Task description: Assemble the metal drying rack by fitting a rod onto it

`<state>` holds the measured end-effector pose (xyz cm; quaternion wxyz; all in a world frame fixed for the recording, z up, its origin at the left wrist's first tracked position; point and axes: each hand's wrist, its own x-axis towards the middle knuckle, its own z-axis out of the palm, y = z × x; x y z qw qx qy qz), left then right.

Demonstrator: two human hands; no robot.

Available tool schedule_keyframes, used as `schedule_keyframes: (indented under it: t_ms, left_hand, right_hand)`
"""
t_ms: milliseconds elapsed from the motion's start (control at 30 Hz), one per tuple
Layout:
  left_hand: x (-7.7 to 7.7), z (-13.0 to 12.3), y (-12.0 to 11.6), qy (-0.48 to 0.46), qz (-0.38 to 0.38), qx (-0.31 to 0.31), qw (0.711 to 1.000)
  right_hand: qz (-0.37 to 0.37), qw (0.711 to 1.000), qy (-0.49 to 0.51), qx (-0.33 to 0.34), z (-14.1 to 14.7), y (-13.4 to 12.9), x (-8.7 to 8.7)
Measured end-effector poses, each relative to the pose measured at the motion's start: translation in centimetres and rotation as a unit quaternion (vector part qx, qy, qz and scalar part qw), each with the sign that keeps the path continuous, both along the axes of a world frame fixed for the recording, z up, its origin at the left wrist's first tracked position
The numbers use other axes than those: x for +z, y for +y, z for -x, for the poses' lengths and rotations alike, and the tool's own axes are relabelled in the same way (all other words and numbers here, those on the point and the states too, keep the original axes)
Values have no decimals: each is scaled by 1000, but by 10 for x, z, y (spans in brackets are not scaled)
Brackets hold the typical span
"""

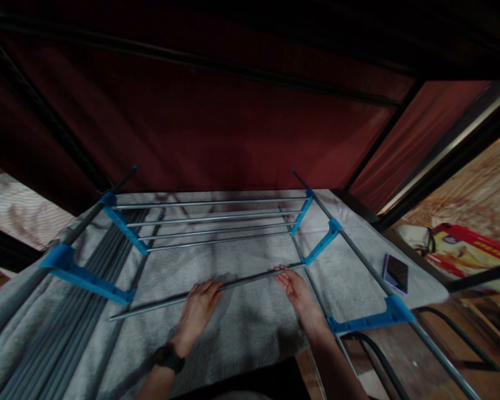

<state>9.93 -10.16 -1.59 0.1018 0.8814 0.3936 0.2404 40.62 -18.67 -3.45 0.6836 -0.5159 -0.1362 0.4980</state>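
1. Now, my left hand's point(202, 303) fingers close over the thin grey metal rod point(250, 279) near its middle.
2. My right hand's point(291, 283) fingertips grip it nearer its right end, which meets a blue plastic bracket point(321, 244).
3. The rod slants above the pale grey fleecy cloth point(241, 328), its left end free near the left blue bracket point(91, 278).

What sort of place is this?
Probably a home, perhaps a bedroom: a plush light-grey cloth is spread out like bedding, a pale striped cloth lies at the far left, and a dark-screened phone rests on the right.
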Motion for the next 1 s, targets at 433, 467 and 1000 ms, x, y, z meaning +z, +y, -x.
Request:
schedule_keyframes:
  t_ms: [433, 467, 1000]
  left_hand:
    - [9, -5, 10, 8, 11, -1, 1000]
    - [11, -5, 11, 7, 11, 1, 1000]
    - [22, -9, 10, 49, 13, -5, 999]
  right_hand:
    - [35, 992, -125, -8, -4, -4, -2]
    - [48, 987, -154, -13, -5, -7, -4]
    - [107, 878, -443, -147, -55, -24, -20]
